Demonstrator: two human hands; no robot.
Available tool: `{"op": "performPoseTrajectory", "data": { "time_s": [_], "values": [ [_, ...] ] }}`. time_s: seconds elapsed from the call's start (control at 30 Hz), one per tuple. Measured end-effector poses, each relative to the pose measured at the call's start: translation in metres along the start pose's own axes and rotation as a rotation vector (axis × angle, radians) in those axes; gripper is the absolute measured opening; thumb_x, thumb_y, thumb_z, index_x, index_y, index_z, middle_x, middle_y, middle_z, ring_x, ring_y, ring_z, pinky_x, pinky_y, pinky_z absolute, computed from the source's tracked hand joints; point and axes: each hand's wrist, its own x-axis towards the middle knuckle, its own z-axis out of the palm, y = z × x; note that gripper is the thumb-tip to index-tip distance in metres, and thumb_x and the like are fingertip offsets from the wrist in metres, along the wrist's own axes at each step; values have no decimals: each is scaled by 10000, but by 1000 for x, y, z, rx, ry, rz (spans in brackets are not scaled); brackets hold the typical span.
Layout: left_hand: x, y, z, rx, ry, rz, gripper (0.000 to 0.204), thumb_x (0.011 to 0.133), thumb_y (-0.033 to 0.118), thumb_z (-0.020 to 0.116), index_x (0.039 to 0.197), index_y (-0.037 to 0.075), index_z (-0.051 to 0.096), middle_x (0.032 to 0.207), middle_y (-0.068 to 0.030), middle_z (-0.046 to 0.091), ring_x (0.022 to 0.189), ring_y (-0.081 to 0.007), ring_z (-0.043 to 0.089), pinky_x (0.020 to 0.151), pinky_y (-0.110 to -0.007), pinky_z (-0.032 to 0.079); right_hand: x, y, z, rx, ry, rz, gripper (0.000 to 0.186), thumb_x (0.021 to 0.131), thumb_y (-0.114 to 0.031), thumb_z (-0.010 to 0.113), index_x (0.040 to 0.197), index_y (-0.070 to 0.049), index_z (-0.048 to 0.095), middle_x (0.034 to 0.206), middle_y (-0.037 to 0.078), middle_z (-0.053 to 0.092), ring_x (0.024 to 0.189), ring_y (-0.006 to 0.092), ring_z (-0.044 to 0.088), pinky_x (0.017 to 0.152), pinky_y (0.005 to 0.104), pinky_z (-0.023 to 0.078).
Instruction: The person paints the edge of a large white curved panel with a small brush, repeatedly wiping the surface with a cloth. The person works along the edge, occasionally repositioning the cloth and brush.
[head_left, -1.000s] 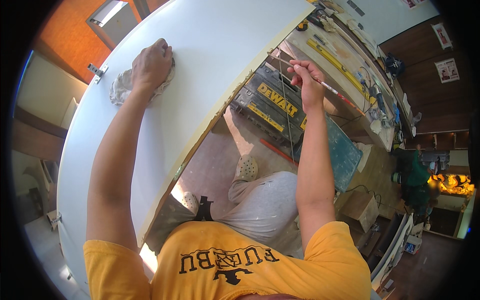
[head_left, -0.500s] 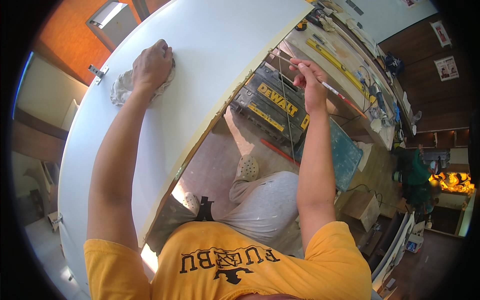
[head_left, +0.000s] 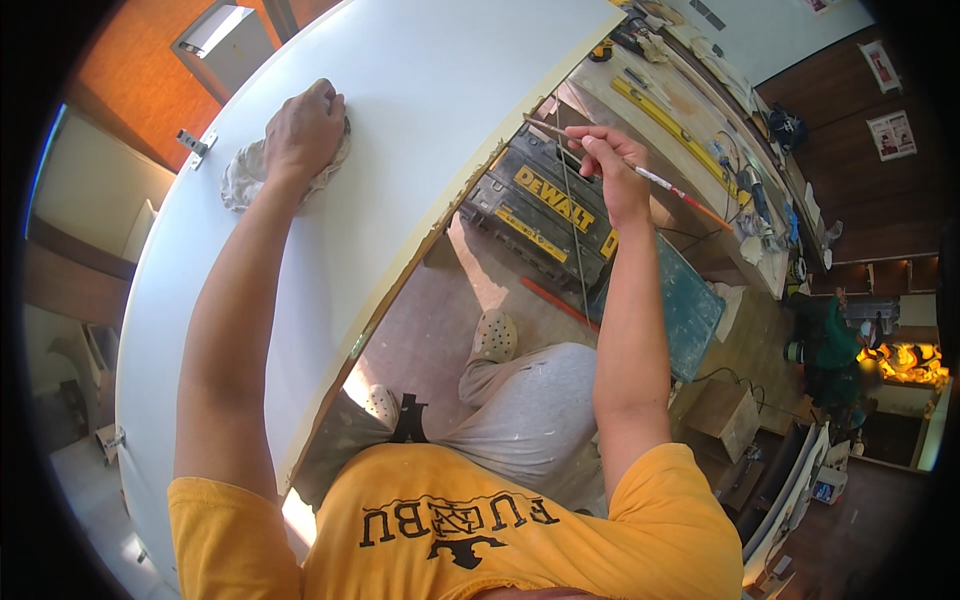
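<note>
Messy workroom rn, orange wall (head_left: pixel 150 85) up at 10 o'clock and a big white panel (head_left: pixel 430 90) filling the L side from approx 12 round to 8 o'clock, w/ a cream strip along its near edge and a metal hinge (head_left: pixel 196 148) sticking up at 10. L hand (head_left: pixel 303 125) sits on the panel btwn 10 and 11 o'clock on top of a greyish rag (head_left: pixel 240 178), fingers curled in; can't tell if they're actually gripping the rag or just pressing it down. R hand (head_left: pixel 615 180) is out btwn 1 and 2 o'clock, fingers pinched round a thin brush (head_left: pixel 690 200), red/white handle slanting off twd 2, tip pointing at the panel's near edge. Can't tell if it's touching tbh. Behind/below that, approx 1 o'clock, there's a black tool case (head_left: pixel 545 200) w/ yellow lettering, and past it a wooden desk (head_left: pixel 695 105) w/ a yellow level (head_left: pixel 665 115) on it plus misc clutter. Red-orange strip (head_left: pixel 558 303) lies on the floor (head_left: pixel 420 280) near center, teal board (head_left: pixel 685 305) at 3. Yellow tee (head_left: pixel 450 480) at 6, grey pants (head_left: pixel 530 405) at 5. Someone in green (head_left: pixel 832 340) is way off at 3 o'clock, kinda blurry.
</note>
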Motion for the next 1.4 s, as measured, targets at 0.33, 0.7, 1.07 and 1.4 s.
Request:
{"op": "performPoseTrajectory", "data": {
  "time_s": [0.33,0.7,1.07,1.4],
  "values": [
    [1,-4,3,-12,18,9,338,1008,346,539,1130,77,702,1029,-186,753,1015,-382,701,916,-479,525,-4,-9,-3,22,-150,54,224,955,-97,604,1039,6,785,905,52,736,660,34,537,632,192,465],
    [2,-4,4,3,19,10,332,1008,343,538,1133,86,706,1011,-178,757,988,-375,710,900,-475,538,-2,-3,-6,-36,-56,18,244,980,-123,610,1112,14,763,954,67,748,672,46,565,644,188,471],
    [3,-6,6,-2,26,7,312,1011,361,569,1112,101,707,1013,-172,761,997,-372,714,893,-475,540,-7,-16,0,-40,-183,45,227,946,-92,604,1028,1,795,880,40,734,671,44,547,638,197,466],
    [2,-3,3,-9,9,-2,322,1005,349,554,1123,89,704,1019,-182,755,1001,-379,707,903,-480,532,-8,-15,-3,56,-226,63,226,949,-97,608,1036,5,789,874,53,736,668,49,558,634,201,472]
  ]
}}
